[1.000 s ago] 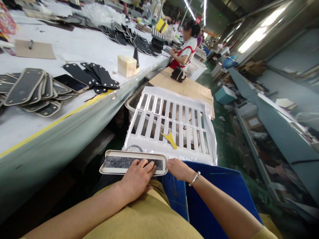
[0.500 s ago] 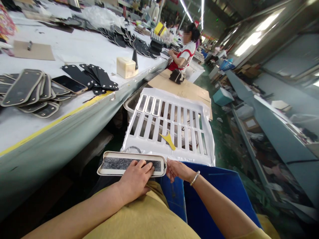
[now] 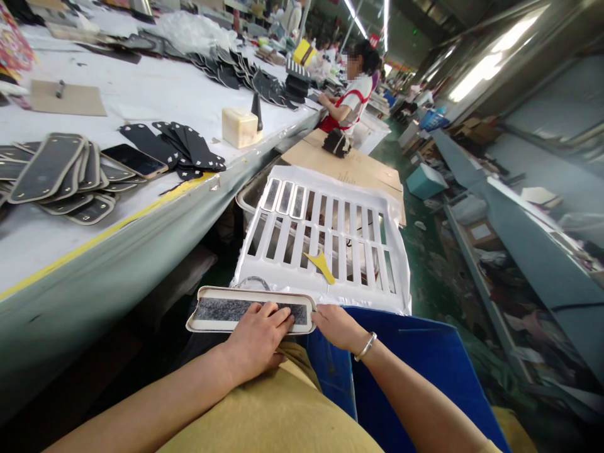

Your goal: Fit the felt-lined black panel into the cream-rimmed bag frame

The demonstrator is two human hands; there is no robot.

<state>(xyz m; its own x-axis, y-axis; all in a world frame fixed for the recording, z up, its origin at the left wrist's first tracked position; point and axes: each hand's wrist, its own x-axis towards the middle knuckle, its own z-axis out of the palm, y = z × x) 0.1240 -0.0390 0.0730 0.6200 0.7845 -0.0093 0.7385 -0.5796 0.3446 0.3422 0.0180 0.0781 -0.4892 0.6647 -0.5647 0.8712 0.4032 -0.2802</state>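
Note:
A long flat panel (image 3: 217, 309) with rounded ends, a cream border and a speckled dark grey middle lies crosswise in front of my body. My left hand (image 3: 258, 333) grips it right of its middle, fingers pressed on the grey strip and the thumb out of sight. At the panel's right end, my right hand (image 3: 338, 327) is closed on the rim in a pinch; its fingertips are partly hidden. Just beyond is a white slotted tray (image 3: 321, 292), with three similar panels (image 3: 284, 197) in its far left slots. A yellow forked flat tool (image 3: 323, 267) lies on the tray.
Left of me, a white-topped table (image 3: 155, 75) bears fanned cream-edged panels (image 3: 47, 167), a phone (image 3: 134, 160), black pieces (image 3: 189, 145) and a cream block (image 3: 239, 126). A blue bin (image 3: 415, 371) stands at my right. A co-worker (image 3: 352, 97) is farther along the table.
My right hand's fingers, lower and looser at the panel's right end before, have come up and closed on its rim. My left hand and the panel have hardly moved.

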